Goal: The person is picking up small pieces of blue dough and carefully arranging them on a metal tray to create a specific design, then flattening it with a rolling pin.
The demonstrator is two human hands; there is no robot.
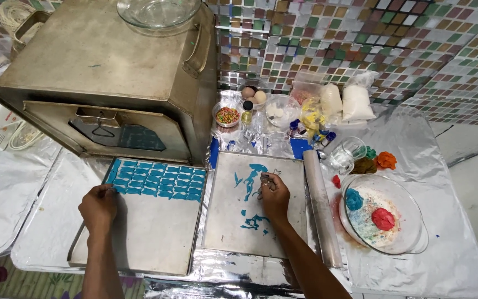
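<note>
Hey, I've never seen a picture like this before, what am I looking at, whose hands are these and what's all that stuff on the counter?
This is one view from a camera worn on a person's head, looking down at their own two bare hands over a foil-covered counter. The left hand rests at the edge of a metal baking tray lined with rows of blue dough shapes. The right hand holds a small metal cutter over a flat metal sheet with blue dough scraps. Beside it lie a rolling pin and a glass bowl of coloured dough balls. Behind stands a metal oven box.
</note>
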